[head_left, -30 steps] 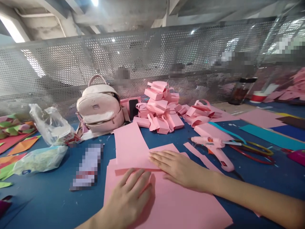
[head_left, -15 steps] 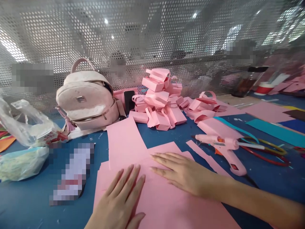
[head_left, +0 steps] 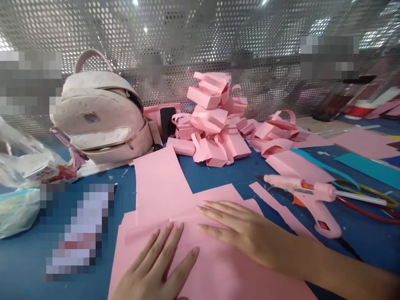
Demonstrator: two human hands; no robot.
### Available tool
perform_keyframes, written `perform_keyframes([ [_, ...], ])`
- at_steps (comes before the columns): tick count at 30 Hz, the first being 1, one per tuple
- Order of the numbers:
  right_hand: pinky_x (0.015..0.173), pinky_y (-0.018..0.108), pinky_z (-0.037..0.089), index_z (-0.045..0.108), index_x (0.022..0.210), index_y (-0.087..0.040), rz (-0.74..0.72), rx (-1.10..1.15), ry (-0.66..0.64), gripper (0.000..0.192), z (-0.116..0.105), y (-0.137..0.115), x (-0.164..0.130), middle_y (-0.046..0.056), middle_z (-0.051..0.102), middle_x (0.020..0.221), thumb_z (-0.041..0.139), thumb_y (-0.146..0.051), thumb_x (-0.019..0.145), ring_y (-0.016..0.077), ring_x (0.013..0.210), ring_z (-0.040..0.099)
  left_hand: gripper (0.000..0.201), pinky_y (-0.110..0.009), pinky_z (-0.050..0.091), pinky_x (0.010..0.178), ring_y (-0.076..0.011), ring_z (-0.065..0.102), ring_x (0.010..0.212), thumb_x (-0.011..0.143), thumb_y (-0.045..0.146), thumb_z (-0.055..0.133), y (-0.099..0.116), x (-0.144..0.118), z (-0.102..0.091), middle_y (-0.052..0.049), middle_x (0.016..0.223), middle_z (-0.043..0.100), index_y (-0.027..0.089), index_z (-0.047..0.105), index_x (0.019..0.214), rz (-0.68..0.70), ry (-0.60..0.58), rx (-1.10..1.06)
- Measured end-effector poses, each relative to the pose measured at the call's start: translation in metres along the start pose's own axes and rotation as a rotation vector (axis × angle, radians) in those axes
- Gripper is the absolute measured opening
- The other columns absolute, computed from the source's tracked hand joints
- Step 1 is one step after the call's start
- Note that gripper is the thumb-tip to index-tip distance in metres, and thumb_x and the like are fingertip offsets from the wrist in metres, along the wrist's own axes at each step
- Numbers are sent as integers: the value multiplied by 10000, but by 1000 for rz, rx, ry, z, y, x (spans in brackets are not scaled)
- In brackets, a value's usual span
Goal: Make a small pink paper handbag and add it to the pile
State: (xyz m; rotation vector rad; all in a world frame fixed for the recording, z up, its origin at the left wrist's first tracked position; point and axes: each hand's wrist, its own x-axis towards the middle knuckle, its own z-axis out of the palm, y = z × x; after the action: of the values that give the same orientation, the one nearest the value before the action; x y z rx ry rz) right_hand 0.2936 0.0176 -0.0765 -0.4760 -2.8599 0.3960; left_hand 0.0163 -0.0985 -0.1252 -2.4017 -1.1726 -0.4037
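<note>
A stack of pink paper sheets [head_left: 218, 271] lies on the blue table [head_left: 28, 266] in front of me. My left hand [head_left: 156, 266] lies flat on the top sheet with its fingers spread. My right hand [head_left: 240, 231] presses flat on the same sheet just right of it, fingers pointing left. Both palms are down and neither hand holds anything. Another pink sheet [head_left: 158, 181] sticks out from under the stack toward the back.
A pink glue gun [head_left: 308, 196] lies right of my hands, beside a pink paper strip [head_left: 281, 210]. A heap of folded pink paper boxes [head_left: 215, 125], a pink backpack [head_left: 100, 116], plastic bags [head_left: 18, 175] and a perforated metal screen [head_left: 187, 37] stand behind.
The camera has tipped down and closer. My left hand has slid slightly toward me over the sheet, its fingers spreading. My right hand stays pressed in place.
</note>
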Motion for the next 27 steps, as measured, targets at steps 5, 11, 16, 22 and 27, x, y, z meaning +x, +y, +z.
perform_keyframes([
  [5, 1255, 431, 208, 407, 1536, -223, -29, 32, -108, 505, -5, -13, 6, 38, 333, 1612, 427, -193, 1033, 212, 1512, 253, 602, -427, 421, 1123, -314, 423, 1436, 1053, 534, 224, 0, 2, -4, -151, 1508, 506, 275, 247, 1596, -14, -5, -30],
  [11, 1261, 460, 170, 232, 1600, -224, -44, 145, -158, 672, -5, -18, 6, 64, 266, 1632, 512, -418, 1020, 244, 1515, 238, 580, -429, 409, 1134, -306, 426, 1434, 1060, 507, 268, -1, 1, -3, -137, 1545, 465, 271, 265, 1590, -16, -9, -66],
  [16, 1263, 440, 161, 205, 1606, -255, -35, 131, -187, 673, -5, -14, 4, 55, 284, 1629, 500, -424, 1026, 227, 1514, 238, 544, -422, 380, 1163, -288, 372, 1468, 1082, 426, 248, -1, -1, -3, -135, 1546, 465, 217, 294, 1582, -17, -8, -73],
  [22, 1250, 464, 175, 204, 1603, -228, -31, 175, -218, 700, -7, -13, 6, 75, 291, 1625, 516, -440, 1013, 248, 1511, 241, 493, -430, 366, 1182, -281, 366, 1471, 1088, 358, 283, -2, -4, -2, -144, 1523, 493, 154, 432, 1511, 6, 10, -114],
  [27, 1248, 451, 163, 248, 1590, -203, -21, 173, -264, 646, -12, -14, 9, 81, 285, 1623, 479, -432, 1032, 244, 1512, 237, 463, -418, 356, 1187, -280, 346, 1480, 1085, 314, 314, -3, -5, -3, -143, 1513, 504, 145, 471, 1486, 20, 2, -129],
])
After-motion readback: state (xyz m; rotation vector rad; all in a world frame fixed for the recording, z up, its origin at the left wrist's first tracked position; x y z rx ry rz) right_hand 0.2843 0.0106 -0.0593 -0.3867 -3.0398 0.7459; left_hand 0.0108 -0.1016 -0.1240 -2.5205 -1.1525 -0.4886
